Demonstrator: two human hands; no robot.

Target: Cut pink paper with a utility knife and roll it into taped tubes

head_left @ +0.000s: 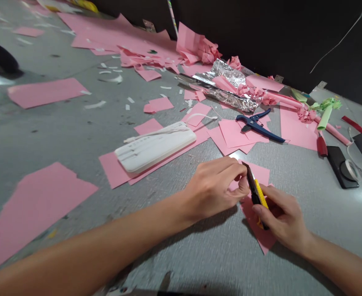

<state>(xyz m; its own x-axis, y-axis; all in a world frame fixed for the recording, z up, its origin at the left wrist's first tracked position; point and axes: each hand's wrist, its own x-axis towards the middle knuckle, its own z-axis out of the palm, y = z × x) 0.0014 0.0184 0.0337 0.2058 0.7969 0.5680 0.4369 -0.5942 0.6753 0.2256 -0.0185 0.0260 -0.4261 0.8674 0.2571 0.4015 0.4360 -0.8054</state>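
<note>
The person's right hand holds a yellow and black cutter, which is pinched between the thumb and the fingers, and this cutter is tilted above a pink paper strip. The left hand is at the upper end of the cutter, with its fingers curled and the thumb brought near to the forefinger; I cannot tell if these fingertips grip the blade or only stay close to it. To the left of the cutter, a white flat device lies on pink sheets. Beyond the cutter there are dark blue pliers, resting partly on pink paper, and farther behind it lies crumpled silver foil. To the right of the cutter, a black phone-like device lies on the grey table, with a white ring upon it
</note>
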